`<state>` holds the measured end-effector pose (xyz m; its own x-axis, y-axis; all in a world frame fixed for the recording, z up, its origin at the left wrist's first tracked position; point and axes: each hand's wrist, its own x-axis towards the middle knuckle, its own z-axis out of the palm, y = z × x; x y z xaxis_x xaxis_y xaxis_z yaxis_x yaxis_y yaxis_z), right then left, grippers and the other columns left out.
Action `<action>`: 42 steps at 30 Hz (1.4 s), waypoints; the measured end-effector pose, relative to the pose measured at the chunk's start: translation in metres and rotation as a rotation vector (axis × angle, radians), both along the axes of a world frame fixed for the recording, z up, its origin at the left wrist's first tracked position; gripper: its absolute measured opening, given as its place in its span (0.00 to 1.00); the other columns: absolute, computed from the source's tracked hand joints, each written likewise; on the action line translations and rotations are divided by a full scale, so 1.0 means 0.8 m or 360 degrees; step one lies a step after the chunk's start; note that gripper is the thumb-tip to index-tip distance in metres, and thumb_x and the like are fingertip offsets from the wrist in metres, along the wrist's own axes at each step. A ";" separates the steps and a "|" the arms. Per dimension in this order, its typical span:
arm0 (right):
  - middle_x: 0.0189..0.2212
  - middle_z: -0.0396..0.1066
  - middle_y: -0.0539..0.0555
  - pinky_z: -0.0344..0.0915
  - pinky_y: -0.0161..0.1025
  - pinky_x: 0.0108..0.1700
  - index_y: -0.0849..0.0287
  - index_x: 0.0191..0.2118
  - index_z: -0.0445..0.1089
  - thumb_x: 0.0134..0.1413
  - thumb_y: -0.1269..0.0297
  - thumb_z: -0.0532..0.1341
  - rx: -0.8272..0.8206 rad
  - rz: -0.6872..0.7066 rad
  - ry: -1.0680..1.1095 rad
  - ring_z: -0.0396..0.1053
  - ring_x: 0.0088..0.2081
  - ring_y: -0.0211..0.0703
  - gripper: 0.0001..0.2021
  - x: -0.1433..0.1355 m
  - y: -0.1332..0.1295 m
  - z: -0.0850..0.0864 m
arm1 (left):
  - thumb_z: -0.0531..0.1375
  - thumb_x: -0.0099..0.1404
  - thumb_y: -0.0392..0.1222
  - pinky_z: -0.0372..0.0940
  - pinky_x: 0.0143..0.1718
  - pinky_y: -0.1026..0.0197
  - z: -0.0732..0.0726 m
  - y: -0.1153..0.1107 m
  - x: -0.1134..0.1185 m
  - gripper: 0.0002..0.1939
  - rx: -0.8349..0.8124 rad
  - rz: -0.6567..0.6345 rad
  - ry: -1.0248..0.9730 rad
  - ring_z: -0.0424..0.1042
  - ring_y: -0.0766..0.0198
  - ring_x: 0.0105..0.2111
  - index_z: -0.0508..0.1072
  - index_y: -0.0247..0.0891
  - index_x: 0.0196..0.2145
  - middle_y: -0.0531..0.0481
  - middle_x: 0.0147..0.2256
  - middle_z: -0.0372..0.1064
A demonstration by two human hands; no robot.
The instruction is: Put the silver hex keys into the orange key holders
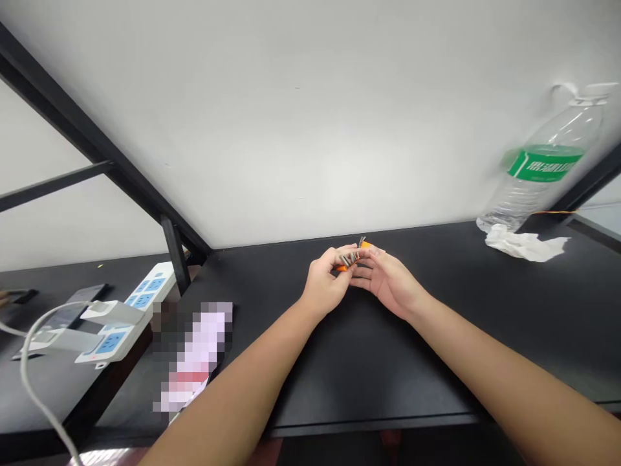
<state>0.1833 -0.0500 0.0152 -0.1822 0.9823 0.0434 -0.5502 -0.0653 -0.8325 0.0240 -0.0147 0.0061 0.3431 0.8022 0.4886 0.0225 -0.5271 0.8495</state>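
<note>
Left hand (pixel 326 281) and right hand (pixel 394 282) grip a small orange-and-grey object (pixel 350 260) between them — over the black counter (pixel 504 304).

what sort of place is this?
Looks like a desk area, perhaps in an office or dorm, though the view is too narrow to say which. Signs: a black desktop against a pale wall, and a power strip with plugs in it.
</note>
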 end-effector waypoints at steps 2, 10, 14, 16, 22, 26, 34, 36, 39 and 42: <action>0.45 0.77 0.55 0.72 0.49 0.52 0.54 0.45 0.76 0.58 0.47 0.65 0.0011 0.0009 -0.0030 0.75 0.44 0.48 0.17 -0.001 -0.001 0.002 | 0.63 0.63 0.35 0.67 0.58 0.43 -0.001 0.001 0.001 0.08 -0.0153 -0.0054 -0.0093 0.72 0.52 0.57 0.66 0.40 0.31 0.42 0.51 0.76; 0.45 0.78 0.56 0.71 0.47 0.53 0.56 0.43 0.78 0.60 0.52 0.65 0.0012 0.0089 -0.0065 0.76 0.44 0.46 0.14 0.006 0.000 0.001 | 0.71 0.56 0.40 0.72 0.43 0.55 -0.005 0.010 0.000 0.19 -0.0639 -0.0273 -0.0297 0.78 0.58 0.43 0.60 0.38 0.27 0.47 0.40 0.79; 0.42 0.79 0.55 0.73 0.43 0.49 0.56 0.42 0.78 0.56 0.56 0.68 -0.0065 0.0043 -0.0108 0.76 0.42 0.43 0.12 0.008 0.001 -0.003 | 0.74 0.52 0.41 0.70 0.35 0.61 -0.005 0.013 -0.002 0.22 -0.0752 -0.0277 -0.0364 0.76 0.65 0.32 0.61 0.38 0.27 0.53 0.31 0.75; 0.39 0.78 0.53 0.73 0.42 0.46 0.56 0.41 0.77 0.54 0.56 0.70 -0.0126 0.0058 -0.0104 0.76 0.39 0.42 0.12 0.008 0.003 -0.005 | 0.74 0.51 0.40 0.70 0.35 0.62 -0.004 0.013 -0.002 0.23 -0.0806 -0.0306 -0.0421 0.75 0.66 0.31 0.61 0.37 0.27 0.54 0.30 0.74; 0.34 0.78 0.53 0.75 0.38 0.42 0.57 0.40 0.76 0.53 0.56 0.71 -0.0210 0.0075 -0.0166 0.77 0.33 0.39 0.13 0.010 0.006 -0.012 | 0.75 0.50 0.39 0.70 0.35 0.62 -0.007 0.017 -0.002 0.21 -0.0895 -0.0354 -0.0472 0.75 0.66 0.31 0.64 0.36 0.28 0.53 0.30 0.74; 0.33 0.79 0.53 0.76 0.40 0.40 0.57 0.42 0.75 0.53 0.54 0.71 -0.0177 -0.0085 -0.0269 0.78 0.32 0.42 0.15 0.010 0.006 -0.014 | 0.75 0.50 0.41 0.71 0.38 0.59 -0.008 0.018 -0.003 0.18 -0.0892 -0.0289 -0.0451 0.77 0.63 0.34 0.70 0.36 0.32 0.49 0.33 0.77; 0.27 0.76 0.50 0.71 0.36 0.30 0.57 0.47 0.73 0.48 0.55 0.73 -0.0058 -0.0177 -0.0566 0.75 0.27 0.40 0.21 0.011 0.009 -0.019 | 0.73 0.54 0.48 0.69 0.41 0.58 -0.004 0.025 -0.008 0.12 -0.0720 -0.0037 -0.0213 0.76 0.61 0.34 0.82 0.36 0.31 0.48 0.32 0.79; 0.25 0.74 0.47 0.66 0.34 0.26 0.55 0.51 0.70 0.49 0.55 0.72 -0.0045 -0.0195 -0.0610 0.72 0.24 0.38 0.24 0.011 0.008 -0.018 | 0.72 0.54 0.50 0.68 0.38 0.59 -0.005 0.025 -0.008 0.14 -0.0791 -0.0094 -0.0156 0.75 0.61 0.32 0.81 0.36 0.31 0.48 0.31 0.78; 0.23 0.72 0.47 0.63 0.33 0.24 0.56 0.52 0.70 0.50 0.55 0.71 -0.0084 -0.0196 -0.0679 0.70 0.23 0.38 0.24 0.009 0.007 -0.017 | 0.72 0.55 0.53 0.68 0.34 0.60 -0.006 0.024 -0.006 0.17 -0.0844 -0.0080 -0.0116 0.74 0.62 0.30 0.81 0.35 0.30 0.48 0.28 0.77; 0.22 0.70 0.47 0.63 0.34 0.24 0.58 0.48 0.73 0.50 0.56 0.70 -0.0068 -0.0245 -0.0677 0.68 0.22 0.37 0.20 0.010 0.010 -0.018 | 0.70 0.57 0.54 0.68 0.31 0.60 -0.009 0.025 -0.004 0.17 -0.0819 -0.0067 -0.0057 0.73 0.63 0.28 0.80 0.35 0.32 0.48 0.28 0.76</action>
